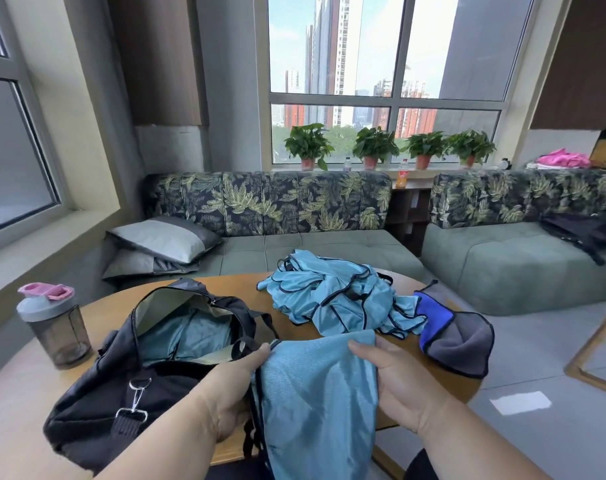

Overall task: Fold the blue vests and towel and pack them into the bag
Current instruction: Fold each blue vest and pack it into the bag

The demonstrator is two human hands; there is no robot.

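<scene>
A light blue vest (315, 403) with black trim hangs folded between my hands at the near table edge. My left hand (228, 393) grips its left side and my right hand (398, 382) grips its right side. To the left the black bag (97, 386) lies unzipped, with blue fabric (187, 336) inside it. A crumpled heap of blue vests (332, 296) lies at the far middle of the table. Right of the heap lies the blue and grey towel (457, 337), bunched up.
A grey shaker bottle (53, 327) with a pink lid stands at the table's left edge. The round wooden table (232, 289) is backed by a green sofa (329, 247) with pillows. A window sill with potted plants runs behind it.
</scene>
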